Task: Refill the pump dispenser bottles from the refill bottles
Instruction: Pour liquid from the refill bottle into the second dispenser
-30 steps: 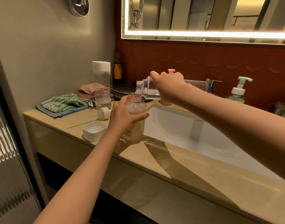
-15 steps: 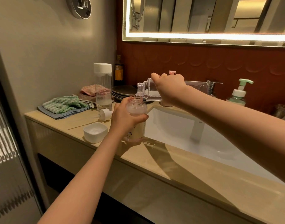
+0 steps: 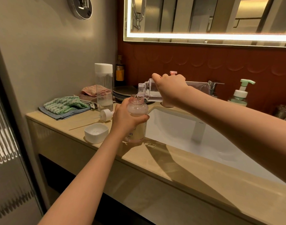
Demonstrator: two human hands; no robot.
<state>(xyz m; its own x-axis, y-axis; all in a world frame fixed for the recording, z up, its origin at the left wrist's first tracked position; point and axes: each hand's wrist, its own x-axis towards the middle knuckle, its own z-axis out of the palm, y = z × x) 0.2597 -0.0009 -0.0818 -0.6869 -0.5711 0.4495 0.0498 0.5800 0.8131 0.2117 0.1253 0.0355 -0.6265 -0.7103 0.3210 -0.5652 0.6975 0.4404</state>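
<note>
Left arm: bare forearm enters from lower left and extends up toward centre. Left hand (image 3: pixel 126 118) is wrapped round the upper body of the upright pale pink translucent plastic bottle (image 3: pixel 138 108), thumb across its near side, fingers curled behind.

Right arm: bare forearm enters from the right edge, reaching leftward, higher than the left. Right hand (image 3: pixel 170 90) grips the clear plastic refill bottle (image 3: pixel 149 93) from above, knuckles up, holding it tipped near horizontal.

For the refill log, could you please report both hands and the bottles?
Left hand grips upright pink-tinted clear dispenser bottle. Right hand tips clear square refill bottle, mouth over its neck. White pump head lies aside on counter.
</note>
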